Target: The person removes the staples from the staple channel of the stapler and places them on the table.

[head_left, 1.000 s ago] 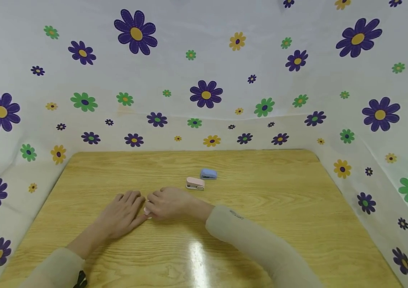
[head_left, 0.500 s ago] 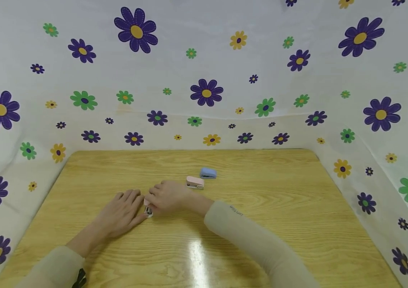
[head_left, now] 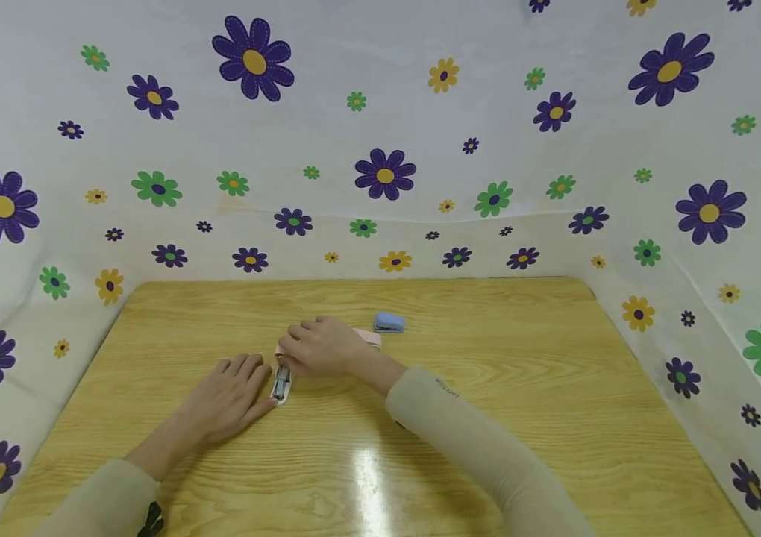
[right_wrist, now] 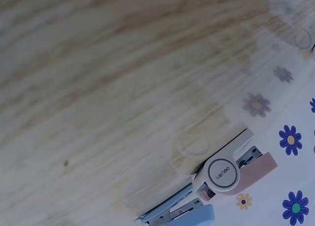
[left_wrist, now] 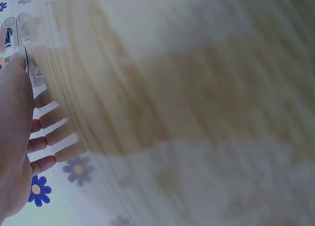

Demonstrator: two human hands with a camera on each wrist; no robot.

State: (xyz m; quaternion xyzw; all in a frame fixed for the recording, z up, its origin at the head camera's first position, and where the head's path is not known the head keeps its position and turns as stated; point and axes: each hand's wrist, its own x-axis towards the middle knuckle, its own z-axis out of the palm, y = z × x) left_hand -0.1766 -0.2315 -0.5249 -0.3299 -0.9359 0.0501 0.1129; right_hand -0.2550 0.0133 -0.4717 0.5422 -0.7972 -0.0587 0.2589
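Observation:
In the head view, a small stapler [head_left: 280,385] with a white base lies on the table between the hands. Its metal inside shows, and its pink top is tipped up at the far end. My right hand [head_left: 323,347] pinches that raised top with curled fingers, hiding part of it. My left hand [head_left: 229,399] rests palm down to its left, thumb touching the near end of the base. The left wrist view shows the left hand [left_wrist: 15,132] at its edge, fingers extended. In the right wrist view, my right hand is not clearly visible.
Behind the right hand sits a second pink stapler [head_left: 370,338], partly covered by it. A blue stapler [head_left: 389,322] lies just beyond. The wooden table [head_left: 521,388] reaches back to a flower-patterned white cloth [head_left: 327,134] hanging around three sides.
My right hand has moved up and away from the left hand, lifting the stapler's top so its metal inside shows. It now partly covers the second pink stapler. The left hand stays in place.

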